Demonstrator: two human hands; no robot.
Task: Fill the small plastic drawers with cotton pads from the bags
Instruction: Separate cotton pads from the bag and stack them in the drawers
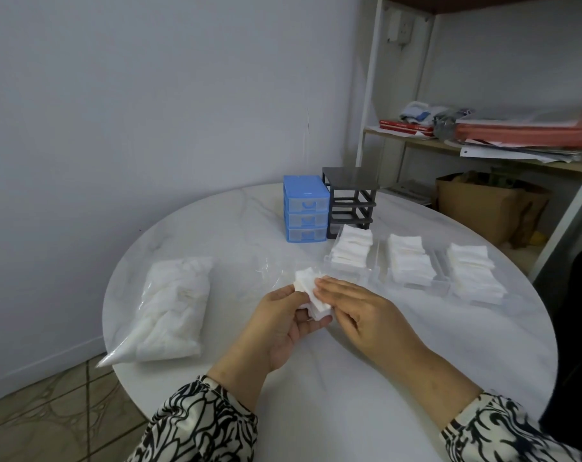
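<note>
Closest to me, her left hand point(284, 323) holds a small stack of cotton pads point(311, 295) from below, fingers curled round it, while the right hand point(359, 308) rests on top with fairly straight fingers, squaring it up. The stack looks loose; I'd guess pads could slide off or fan out if it tips on the way to a drawer.

Behind the hands lies an opened clear bag point(269, 271), seemingly near empty. To the left a full bag of pads point(171, 308) sits at the table point(349, 395) edge.

Further right, 3 clear drawers point(376, 258) lie out, each heaped with pads; overfilling might jam them in the grey frame point(351, 200), which stands empty beside the blue cabinet point(304, 208) with its 3 drawers in.
</note>
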